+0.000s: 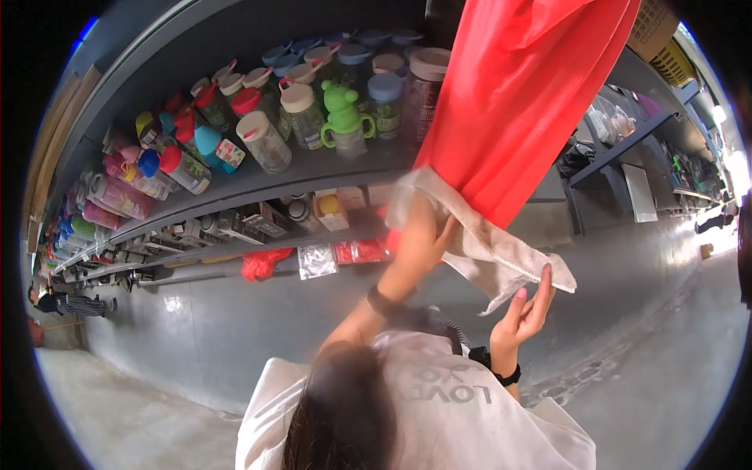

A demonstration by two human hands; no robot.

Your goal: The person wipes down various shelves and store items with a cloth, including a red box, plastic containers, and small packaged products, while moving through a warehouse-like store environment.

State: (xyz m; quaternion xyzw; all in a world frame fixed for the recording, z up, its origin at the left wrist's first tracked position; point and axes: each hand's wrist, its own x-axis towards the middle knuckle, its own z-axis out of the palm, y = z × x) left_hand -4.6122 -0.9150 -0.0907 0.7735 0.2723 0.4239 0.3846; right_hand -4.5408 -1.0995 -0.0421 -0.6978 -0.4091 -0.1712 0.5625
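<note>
My left hand [424, 226] holds a whitish terry cloth [487, 238] with brownish stains; the cloth hides part of its fingers. The cloth stretches down to the right, where the raised fingers of my right hand [526, 317] touch its lower edge, spread apart. Behind the cloth, a large red fabric sheet [517, 106] hangs from the top of the view. To its left, a grey metal shelf [329, 173] bears many plastic drinking bottles, among them a green bear-shaped cup with two handles [346, 120] and a clear bottle with a cream lid [264, 144].
The lower shelf holds boxes [331, 211] and dark cups. Below lie a red plastic bag [264, 264] and a silvery packet [318, 261]. More shelving stands at right, with a yellow basket [672, 64] high up. Another person [70, 302] is far off at left.
</note>
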